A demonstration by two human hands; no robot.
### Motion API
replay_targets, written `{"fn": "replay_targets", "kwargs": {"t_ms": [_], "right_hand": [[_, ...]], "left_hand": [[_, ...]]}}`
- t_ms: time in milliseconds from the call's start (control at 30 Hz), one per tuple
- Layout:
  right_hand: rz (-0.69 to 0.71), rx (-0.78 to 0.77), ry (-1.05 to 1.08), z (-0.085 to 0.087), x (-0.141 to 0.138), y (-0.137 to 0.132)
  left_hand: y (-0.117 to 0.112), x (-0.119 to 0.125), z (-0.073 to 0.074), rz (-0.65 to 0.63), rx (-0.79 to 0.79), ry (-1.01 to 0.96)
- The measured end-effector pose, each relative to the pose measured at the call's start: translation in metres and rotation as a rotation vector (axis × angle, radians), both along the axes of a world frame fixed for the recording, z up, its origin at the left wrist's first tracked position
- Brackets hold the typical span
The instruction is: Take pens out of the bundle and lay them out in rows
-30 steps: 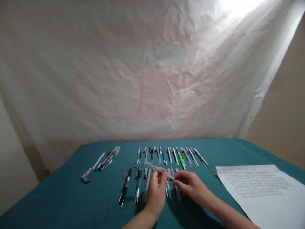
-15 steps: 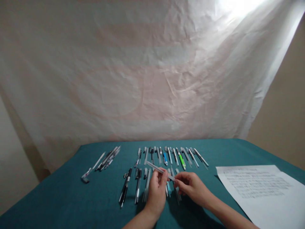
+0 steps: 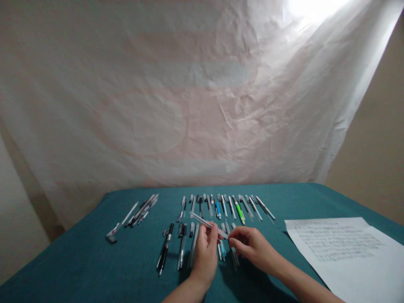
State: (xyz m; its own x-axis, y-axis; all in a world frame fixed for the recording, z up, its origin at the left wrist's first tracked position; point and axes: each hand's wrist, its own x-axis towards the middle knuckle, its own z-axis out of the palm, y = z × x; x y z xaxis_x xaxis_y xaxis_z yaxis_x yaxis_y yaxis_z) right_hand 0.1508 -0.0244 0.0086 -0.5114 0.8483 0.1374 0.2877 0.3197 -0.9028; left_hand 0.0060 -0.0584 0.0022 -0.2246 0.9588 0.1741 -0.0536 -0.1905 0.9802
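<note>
My left hand (image 3: 205, 253) grips a clear pen (image 3: 202, 220) near its middle, fingers curled round it, the pen slanting up to the left above the table. My right hand (image 3: 254, 247) pinches the same pen's right end between thumb and fingertips. Both hands hover over a near row of pens (image 3: 181, 246) lying on the teal table (image 3: 94, 261). A far row of pens (image 3: 227, 206), one green and one blue among them, lies just beyond my hands.
A separate bunch of pens (image 3: 142, 210) lies at the left, with a single pen and small cap (image 3: 112, 235) nearer the edge. A printed white sheet (image 3: 347, 252) covers the table's right side. A crumpled white cloth (image 3: 189, 105) hangs behind.
The view and both hands have shifted slightly left. My right fingers have closed in on the pen's right end. The pens on the table have not moved.
</note>
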Motion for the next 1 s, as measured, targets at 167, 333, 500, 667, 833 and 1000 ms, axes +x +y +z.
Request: {"fn": "replay_targets", "kwargs": {"t_ms": [167, 333, 500, 667, 833, 1000], "right_hand": [[-0.023, -0.005, 0.028, -0.004, -0.003, -0.001], [-0.043, 0.001, 0.020, -0.003, -0.004, -0.002], [-0.031, 0.048, 0.018, 0.000, -0.003, -0.003], [-0.033, 0.076, -0.031, 0.005, 0.003, 0.000], [-0.022, 0.063, -0.044, 0.006, 0.005, 0.002], [-0.032, 0.121, -0.056, 0.004, -0.002, 0.000]], "left_hand": [[-0.002, 0.002, 0.001, -0.010, -0.001, -0.011], [-0.001, 0.002, 0.001, -0.012, -0.002, -0.021], [0.003, -0.001, -0.003, 0.005, -0.002, -0.020], [0.009, -0.007, -0.010, 0.065, -0.030, -0.044], [0.010, -0.007, -0.011, 0.081, -0.038, -0.073], [0.004, -0.001, -0.004, 0.025, -0.028, -0.031]]}}
